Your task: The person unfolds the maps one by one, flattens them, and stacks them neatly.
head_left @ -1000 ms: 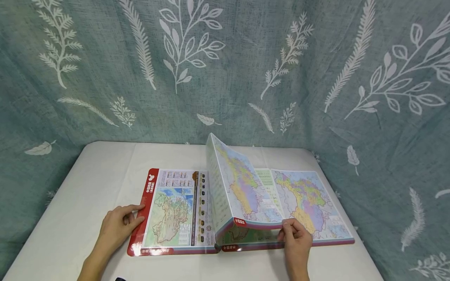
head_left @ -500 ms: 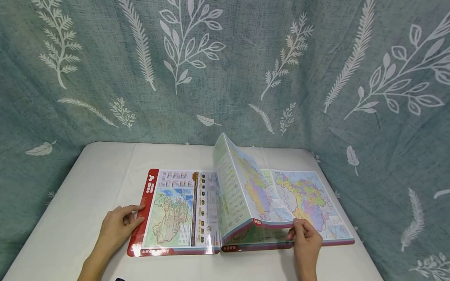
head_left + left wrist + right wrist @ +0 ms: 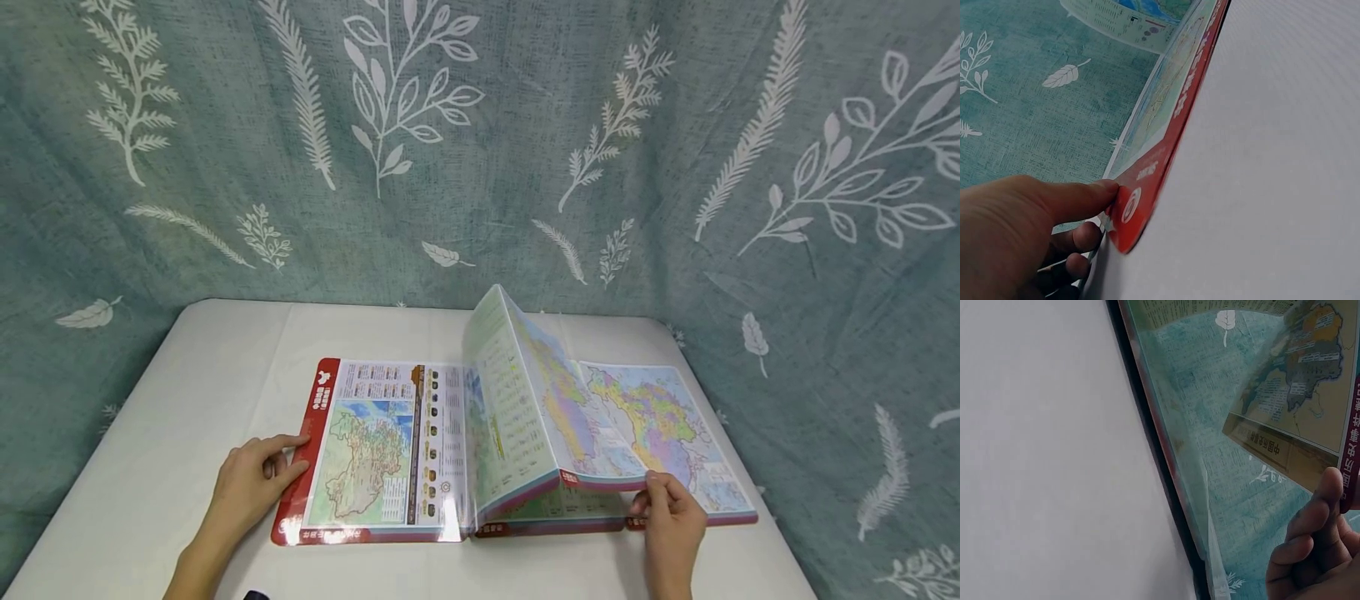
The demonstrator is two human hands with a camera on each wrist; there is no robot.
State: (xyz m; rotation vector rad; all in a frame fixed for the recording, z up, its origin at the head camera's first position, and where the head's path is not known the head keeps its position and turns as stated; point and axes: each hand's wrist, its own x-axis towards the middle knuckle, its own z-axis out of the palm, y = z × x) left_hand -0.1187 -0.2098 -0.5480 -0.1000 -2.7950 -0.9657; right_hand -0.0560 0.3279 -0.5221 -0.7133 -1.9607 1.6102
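A glossy laminated folding map [image 3: 367, 467] lies spread on the white table, with a red margin on its left panel. My left hand [image 3: 243, 487] rests at that margin, index fingertip and thumb tip touching it a little apart. In the left wrist view the thumb-side fingertip meets the red corner [image 3: 1130, 209]. My right hand [image 3: 671, 521] pinches the near right corner of a raised panel [image 3: 581, 417], which stands tented over the panels under it. In the right wrist view a brownish panel [image 3: 1297, 387] hangs beside the right hand [image 3: 1316, 550]; part of this hand is out of frame.
The white table [image 3: 187, 392] reaches round the map on all sides. Behind it hangs a green curtain [image 3: 510, 167] with white leaf prints. A small dark object [image 3: 256, 595] shows at the bottom edge. The map's rightmost panel [image 3: 667, 417] lies flat on the table.
My right hand has moved to the right with the raised panel's corner, and the panel's peak has shifted right too. More of its pale green side shows. The left hand has stayed put.
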